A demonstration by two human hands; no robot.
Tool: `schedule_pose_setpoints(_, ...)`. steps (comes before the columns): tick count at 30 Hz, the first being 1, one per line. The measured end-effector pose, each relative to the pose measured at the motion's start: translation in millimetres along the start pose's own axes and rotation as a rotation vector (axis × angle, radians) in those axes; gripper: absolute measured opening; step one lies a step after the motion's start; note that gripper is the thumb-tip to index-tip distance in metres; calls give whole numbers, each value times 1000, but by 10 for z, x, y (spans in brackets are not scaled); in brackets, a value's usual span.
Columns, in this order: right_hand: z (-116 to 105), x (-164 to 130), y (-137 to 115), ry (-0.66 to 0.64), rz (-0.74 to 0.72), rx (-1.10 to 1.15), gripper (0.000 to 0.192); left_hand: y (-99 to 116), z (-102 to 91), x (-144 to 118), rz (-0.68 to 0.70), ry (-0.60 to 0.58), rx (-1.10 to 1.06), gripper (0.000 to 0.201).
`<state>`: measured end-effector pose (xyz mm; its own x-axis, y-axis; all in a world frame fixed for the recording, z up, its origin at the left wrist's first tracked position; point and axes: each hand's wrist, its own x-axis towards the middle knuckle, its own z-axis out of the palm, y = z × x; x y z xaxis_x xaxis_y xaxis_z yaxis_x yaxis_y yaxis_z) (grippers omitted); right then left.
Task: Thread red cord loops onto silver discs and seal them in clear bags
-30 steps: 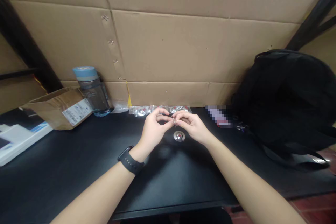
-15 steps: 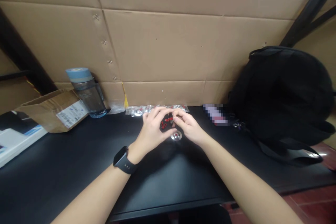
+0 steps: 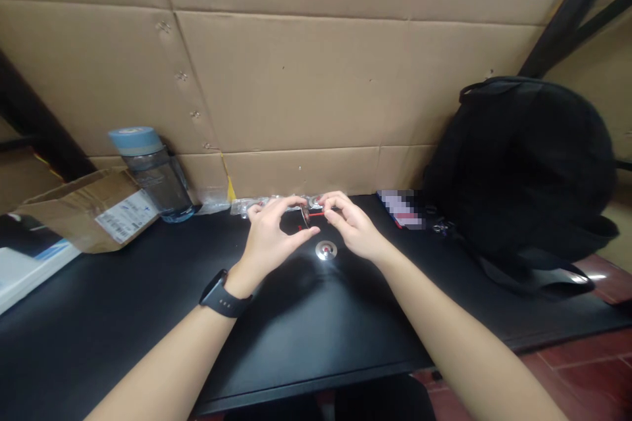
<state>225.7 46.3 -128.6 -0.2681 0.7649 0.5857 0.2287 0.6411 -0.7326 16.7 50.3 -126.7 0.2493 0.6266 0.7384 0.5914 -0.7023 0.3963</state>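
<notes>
My left hand [image 3: 270, 231] grips a small silver finger cymbal [image 3: 305, 216] by its rim, thumb below and fingers above. The disc is turned nearly edge-on. From its middle a red cord [image 3: 316, 214] runs straight to the right, where my right hand [image 3: 356, 229] pinches it between thumb and fingers. A bit of red cord also shows on the disc's left side. On the black table [image 3: 316, 329], just below the hands, lies a second finger cymbal [image 3: 326, 250] with red at its centre. A dark watch [image 3: 224, 296] is on my left wrist.
Behind my hands, clear plastic packets [image 3: 241, 208] with more shiny discs lie along the cardboard wall [image 3: 296, 92]. To the left stand a blue-lidded bottle [image 3: 155, 174] and an open cardboard box [image 3: 83, 210]. A black backpack [image 3: 523, 177] and a blurred flat packet [image 3: 395, 205] are on the right.
My hands have moved apart, and the red cord is now stretched straight between the cymbal and my right hand. The view has shifted slightly; the cymbal on the table is more fully visible.
</notes>
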Motion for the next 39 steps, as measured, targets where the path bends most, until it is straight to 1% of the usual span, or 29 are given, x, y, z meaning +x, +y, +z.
schedule_pose_setpoints(2,36,-1,-6,-15,49,75,21,-29,16,-2,21,-31,-37,46)
schedule_pose_setpoints(5,112,-4,-28,-14,135,219,22,-57,54,-19,14,-44,-88,45)
schedule_pose_setpoints(8,158,-8,-44,32,168,272,21,-50,76,-36,-10,-71,-102,45)
schedule_pose_setpoints(10,166,-12,-40,71,168,279,20,-26,78,-43,-18,-121,-102,46)
schedule_pose_setpoints(13,157,-23,-24,123,132,238,20,19,77,-46,-23,-207,-101,43)
schedule_pose_setpoints(15,148,-34,-16,115,110,176,23,32,86,-48,-28,-237,-108,36)
schedule_pose_setpoints(19,156,-59,-13,51,103,96,27,-7,137,-58,-70,-229,-168,15)
schedule_pose_setpoints(21,173,-70,-8,28,107,91,28,-47,164,-63,-104,-222,-206,10)
schedule_pose_setpoints(24,183,-74,8,10,100,49,25,-102,171,-54,-135,-227,-212,10)
schedule_pose_setpoints(27,126,-54,41,-18,76,-57,24,-145,119,-24,-137,-266,-130,12)
schedule_pose_setpoints(29,35,-29,79,-30,52,-165,21,-169,61,-3,-96,-368,-101,10)
schedule_pose_setpoints(32,-152,4,159,-23,37,-328,6,-197,-17,9,31,-636,-169,9)
schedule_pose_setpoints(34,-278,12,221,-52,81,-389,3,-203,-38,0,86,-780,-240,13)
schedule_pose_setpoints(36,-381,8,284,-90,149,-429,5,-203,-36,-15,90,-872,-303,15)
schedule_pose_setpoints(39,-489,-11,382,-145,225,-495,6,-219,-31,-22,83,-971,-383,13)
